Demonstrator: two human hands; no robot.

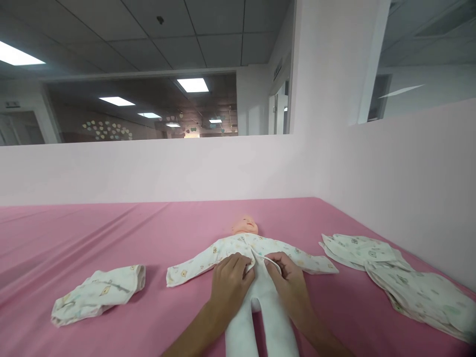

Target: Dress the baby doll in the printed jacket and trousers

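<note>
1. While the doll [266,285] is lying on its back on the pink sheet [178,233], its long axis is running from near to far: the head is resting at the far end, and the white legs are pointing toward the viewer, between the two forearms.
2. The patterned top [238,242] is covering the doll's shoulders and arms, its sleeves spreading to left and right, while its front is standing parted and the white body is showing between the edges.
3. The left hand [231,277] is working left of the midline, its thumb and fingers closing narrowly on one front edge of the top.
4. The right hand [292,282] is pinching the opposite, pale-trimmed edge, which is slanting from the neck toward the near right.
5. The governing relation is this gap between the two edges: it is lying directly between the fingertips, roughly along the doll's axis, with neither hand standing clearly nearer.
6. To the left, well apart from the doll, a folded patterned cloth [98,293] is lying; to the right, beyond the sleeve's end, further patterned garments [394,277] are lying near the wall [427,188].
7. No brand or label is showing legibly; beyond the glass, a small sign [13,104] is hanging at far left, its writing too small to read.
</note>
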